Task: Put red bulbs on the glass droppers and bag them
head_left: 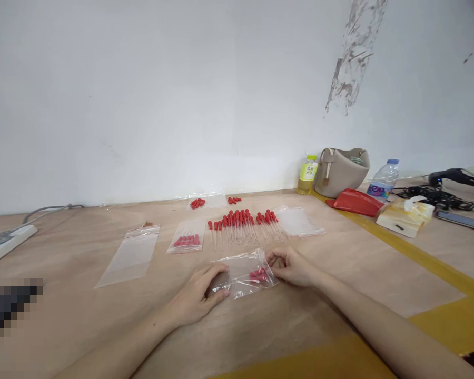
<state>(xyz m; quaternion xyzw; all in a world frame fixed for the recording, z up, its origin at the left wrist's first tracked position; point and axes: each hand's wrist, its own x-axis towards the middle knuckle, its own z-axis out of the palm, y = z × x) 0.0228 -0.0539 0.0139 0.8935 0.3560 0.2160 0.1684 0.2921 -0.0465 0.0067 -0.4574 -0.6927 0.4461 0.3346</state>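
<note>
Just before the many slender, red-bulbed droppers (242, 217) lies one crinkled, clear plastic bag (239, 278): left hand (200, 296), thumb and fingers spread, at one edge; right hand (291, 267) pinching the other.

From the clear bag (243, 284) between the hands, the near side offers the widest low way in, bare paper-covered table (237, 326) lying between the two forearms; at its left and right edges, the left hand (199, 296) and right hand (291, 267) block the sides. Beyond the bag, loose red-bulbed droppers (239, 218) bar a low pass; the filled pouch (185, 240) lies beyond it leftward, plastic bags (301, 221) beyond it rightward; farther left of it, bare table reaches the flat pouch (132, 253).
</note>
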